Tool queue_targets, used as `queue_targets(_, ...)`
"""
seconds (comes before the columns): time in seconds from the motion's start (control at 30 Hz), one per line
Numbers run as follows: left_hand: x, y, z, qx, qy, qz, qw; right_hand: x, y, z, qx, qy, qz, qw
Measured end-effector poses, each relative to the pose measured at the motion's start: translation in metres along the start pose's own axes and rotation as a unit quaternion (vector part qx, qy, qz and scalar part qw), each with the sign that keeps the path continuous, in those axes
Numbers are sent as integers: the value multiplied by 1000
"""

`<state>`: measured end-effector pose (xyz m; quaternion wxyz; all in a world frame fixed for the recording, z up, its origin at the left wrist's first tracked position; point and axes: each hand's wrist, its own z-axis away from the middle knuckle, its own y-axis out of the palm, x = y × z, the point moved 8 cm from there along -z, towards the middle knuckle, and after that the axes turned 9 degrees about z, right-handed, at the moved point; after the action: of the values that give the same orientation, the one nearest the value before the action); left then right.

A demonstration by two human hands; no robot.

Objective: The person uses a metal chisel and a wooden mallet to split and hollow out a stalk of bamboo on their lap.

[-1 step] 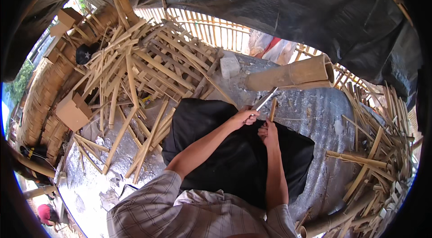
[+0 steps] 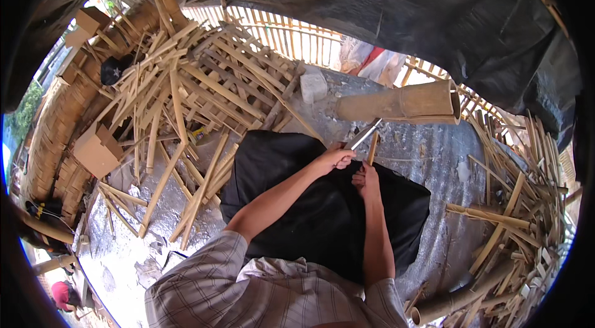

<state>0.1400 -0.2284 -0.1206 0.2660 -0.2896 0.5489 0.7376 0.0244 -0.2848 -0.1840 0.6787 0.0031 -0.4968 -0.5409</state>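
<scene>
My left hand [image 2: 334,157] grips the handle of a knife [image 2: 363,134], whose metal blade points up and to the right. Just beside it, my right hand [image 2: 367,180] holds a thin bamboo stick [image 2: 372,148] upright, close against the blade. Both hands work over a black cloth [image 2: 310,216] spread across my lap. A thick bamboo section [image 2: 403,104] lies on the ground just beyond the knife tip.
A big heap of split bamboo strips [image 2: 186,99] fills the left. More bamboo pieces [image 2: 514,216] pile up on the right, with a bamboo tube [image 2: 458,300] near my right elbow. A white block [image 2: 313,86], a cardboard box [image 2: 96,149] and a bamboo fence [image 2: 279,34] stand around.
</scene>
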Motion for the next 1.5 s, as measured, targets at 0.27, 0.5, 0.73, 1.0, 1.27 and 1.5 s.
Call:
queue_targets(0.27, 26, 13, 6, 20, 9, -54, 998, 29, 24, 37, 90, -52, -188, 977)
queue_targets(0.5, 24, 25, 1, 30, 33, -152, 987, 45, 35, 45, 129, -66, -191, 971)
queue_targets(0.73, 5, 40, 10, 56, 30, 53, 997, 66, 60, 53, 184, -100, -64, 976)
queue_targets(1.0, -14, 45, -4, 63, 18, 199, 978, 33, 12, 12, -18, 39, 15, 999)
queue_targets(1.27, -29, 35, -5, 49, 42, 226, 972, -2, 12, -11, 62, 97, -103, 988)
queue_targets(1.5, -29, 29, 10, 4, 50, 276, 960, 4, -7, -9, -27, 39, -26, 999)
